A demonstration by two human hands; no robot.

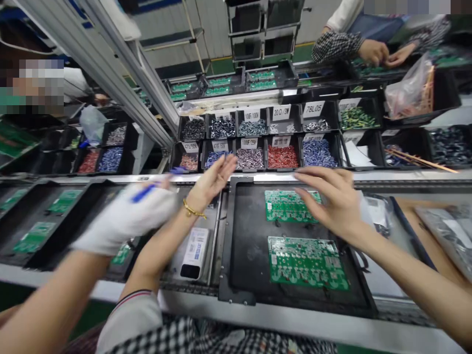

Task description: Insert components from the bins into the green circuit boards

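Near the far left corner of a matte black tray (247,250) with a raised rim, a bare left hand (217,178), palm up, fingers loosely extended, spread wide and apparently empty. Around its wrist, a thin golden bracelet (193,211). Above the right part of the far circuit board (285,204), a bare right hand (332,199), thumb well apart from the fingers, nothing visible in its grasp. Nearer, flat in the same tray, the near circuit board (308,263): rectangular, glossy green, patterned with silvery pads and pale marks.

Left of the tray, a smooth white block (197,246), round-cornered, with blue print and a dark near end. Beyond, two rows of black plastic bins (201,156), heaped with tiny red components (283,157), blue components (317,152) and others, grainy to the eye. On one far bin, a paper label (313,109) reading "78L05". Far right, a crinkled clear plastic bag (407,88) beside slender copper-coloured strips (429,91).

Hidden beneath the right hand: the far circuit board's right end. At left, smeared by blur, a co-worker's white-gloved hand (143,209), its blue streak impossible to identify. At far right, between checked sleeves, another co-worker's hands (374,51), close together, any held part too small to tell.
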